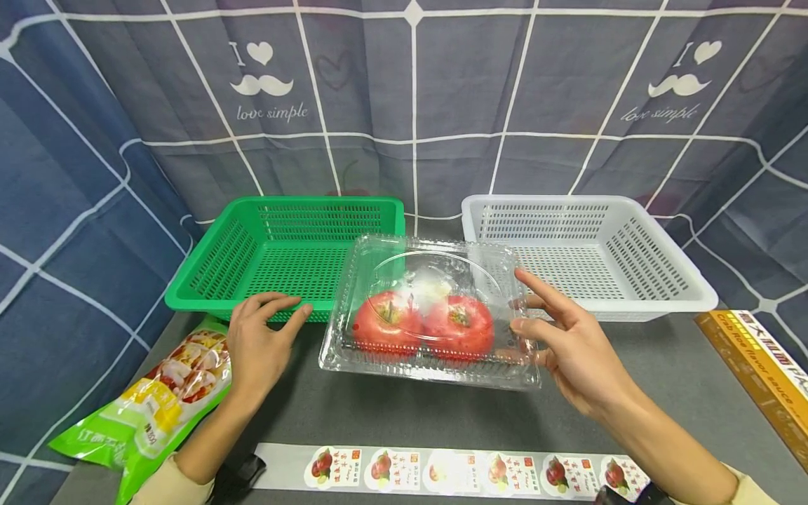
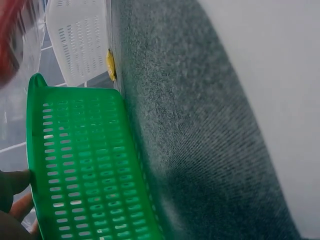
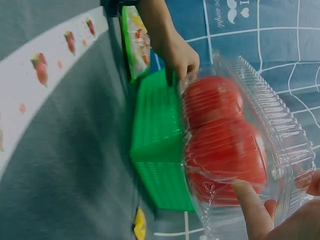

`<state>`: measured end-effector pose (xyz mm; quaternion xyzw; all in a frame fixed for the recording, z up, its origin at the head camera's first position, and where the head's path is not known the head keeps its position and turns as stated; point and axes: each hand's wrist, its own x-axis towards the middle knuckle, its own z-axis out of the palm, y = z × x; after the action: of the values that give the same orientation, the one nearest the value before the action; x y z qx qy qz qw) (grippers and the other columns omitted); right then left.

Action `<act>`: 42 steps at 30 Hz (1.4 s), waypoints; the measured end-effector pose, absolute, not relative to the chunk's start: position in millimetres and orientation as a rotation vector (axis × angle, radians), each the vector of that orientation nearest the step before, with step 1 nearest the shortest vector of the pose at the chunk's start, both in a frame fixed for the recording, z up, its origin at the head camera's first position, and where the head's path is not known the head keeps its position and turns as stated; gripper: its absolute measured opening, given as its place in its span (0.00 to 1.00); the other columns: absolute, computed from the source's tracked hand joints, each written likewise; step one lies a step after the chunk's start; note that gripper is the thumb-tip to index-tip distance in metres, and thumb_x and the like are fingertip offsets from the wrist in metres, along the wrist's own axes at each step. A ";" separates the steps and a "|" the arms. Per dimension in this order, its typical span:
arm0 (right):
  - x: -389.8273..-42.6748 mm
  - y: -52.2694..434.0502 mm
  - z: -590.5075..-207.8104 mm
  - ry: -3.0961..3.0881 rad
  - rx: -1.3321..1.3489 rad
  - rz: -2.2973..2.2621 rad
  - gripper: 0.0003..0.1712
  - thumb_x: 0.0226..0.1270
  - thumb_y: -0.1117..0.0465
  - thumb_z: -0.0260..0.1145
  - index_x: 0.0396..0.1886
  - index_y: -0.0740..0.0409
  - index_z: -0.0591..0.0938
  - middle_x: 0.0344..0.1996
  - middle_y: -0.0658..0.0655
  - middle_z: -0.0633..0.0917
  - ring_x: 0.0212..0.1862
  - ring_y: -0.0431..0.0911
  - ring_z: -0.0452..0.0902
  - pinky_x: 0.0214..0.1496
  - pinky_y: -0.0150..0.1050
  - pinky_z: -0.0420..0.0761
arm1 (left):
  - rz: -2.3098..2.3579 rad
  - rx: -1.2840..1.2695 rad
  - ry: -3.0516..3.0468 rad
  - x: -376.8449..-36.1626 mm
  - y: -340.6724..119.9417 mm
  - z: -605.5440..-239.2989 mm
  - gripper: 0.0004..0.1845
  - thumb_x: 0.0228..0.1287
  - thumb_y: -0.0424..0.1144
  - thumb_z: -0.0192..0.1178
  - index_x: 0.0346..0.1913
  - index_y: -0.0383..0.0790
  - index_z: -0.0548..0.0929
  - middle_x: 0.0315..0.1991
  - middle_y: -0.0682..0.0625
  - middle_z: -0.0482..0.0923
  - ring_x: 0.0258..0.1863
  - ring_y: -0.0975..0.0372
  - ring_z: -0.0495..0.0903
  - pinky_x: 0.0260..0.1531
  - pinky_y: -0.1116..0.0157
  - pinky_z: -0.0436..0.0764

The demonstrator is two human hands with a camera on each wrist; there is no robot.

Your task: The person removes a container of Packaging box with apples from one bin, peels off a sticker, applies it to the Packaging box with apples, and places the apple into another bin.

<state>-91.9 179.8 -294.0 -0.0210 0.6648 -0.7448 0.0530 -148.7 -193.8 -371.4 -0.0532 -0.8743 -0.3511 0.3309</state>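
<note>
A clear plastic clamshell box with round red fruits inside is held up by my right hand. The thumb and fingers of that hand grip its right side, and the box is tilted, overlapping both baskets in the head view. My left hand is at the front rim of the green basket, thumb and fingertips right at the edge. In the left wrist view the thumb meets that rim from above. No other object shows in the left hand.
A white basket stands at the right. A green food bag lies left, and a brown sauce box at the far right. A strip of fruit labels runs along the front. A small yellow packet lies near the green basket.
</note>
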 end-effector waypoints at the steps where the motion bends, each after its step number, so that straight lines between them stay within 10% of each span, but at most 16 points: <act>1: -87.9 183.3 -297.1 2.012 -0.066 -2.269 0.39 0.69 0.73 0.60 0.77 0.45 0.63 0.57 0.62 0.60 0.30 0.39 0.75 0.22 0.27 0.75 | -0.917 -0.140 -2.288 -148.7 -193.7 -371.3 0.13 0.54 0.36 0.75 0.40 0.32 0.89 0.43 0.39 0.81 0.53 0.41 0.71 0.52 0.44 0.67; 8: -64.5 199.9 -316.3 1.955 -0.110 -2.311 0.39 0.70 0.75 0.57 0.77 0.48 0.61 0.57 0.66 0.59 0.37 0.40 0.74 0.43 0.56 0.82 | -0.915 -0.159 -2.290 -147.8 -193.6 -370.0 0.12 0.55 0.36 0.74 0.40 0.32 0.89 0.44 0.38 0.81 0.53 0.39 0.71 0.54 0.42 0.66; 15: -45.3 204.0 -332.3 2.020 -0.029 -2.186 0.39 0.71 0.70 0.61 0.77 0.46 0.61 0.61 0.64 0.56 0.25 0.35 0.66 0.25 0.31 0.76 | -0.933 -0.176 -2.277 -146.3 -192.9 -368.8 0.12 0.56 0.36 0.74 0.40 0.32 0.89 0.44 0.38 0.81 0.54 0.38 0.71 0.55 0.41 0.66; 22: -44.0 199.8 -344.7 1.977 0.023 -2.173 0.39 0.70 0.70 0.61 0.77 0.50 0.60 0.59 0.65 0.57 0.37 0.53 0.83 0.41 0.47 0.85 | -0.936 -0.169 -2.273 -147.3 -192.7 -369.6 0.12 0.55 0.36 0.74 0.40 0.33 0.89 0.44 0.39 0.81 0.54 0.38 0.71 0.54 0.42 0.66; 31: -42.2 198.1 -351.8 1.946 -0.006 -2.189 0.39 0.69 0.71 0.61 0.77 0.52 0.60 0.61 0.66 0.56 0.32 0.39 0.73 0.46 0.55 0.83 | -0.929 -0.154 -2.288 -146.9 -192.0 -369.3 0.12 0.56 0.37 0.74 0.40 0.33 0.89 0.44 0.39 0.81 0.54 0.40 0.71 0.54 0.42 0.66; 42: -48.1 201.3 -363.8 2.094 0.133 -2.029 0.40 0.66 0.67 0.65 0.76 0.46 0.64 0.61 0.63 0.63 0.32 0.42 0.74 0.28 0.33 0.73 | -0.927 -0.166 -2.283 -148.0 -193.3 -372.0 0.12 0.55 0.36 0.74 0.40 0.33 0.89 0.44 0.39 0.80 0.55 0.39 0.70 0.54 0.41 0.66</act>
<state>-48.1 201.3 -363.8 0.0452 0.7129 -0.6909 0.1113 -148.0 -193.3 -372.0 -0.0635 -0.8728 -0.3543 0.3296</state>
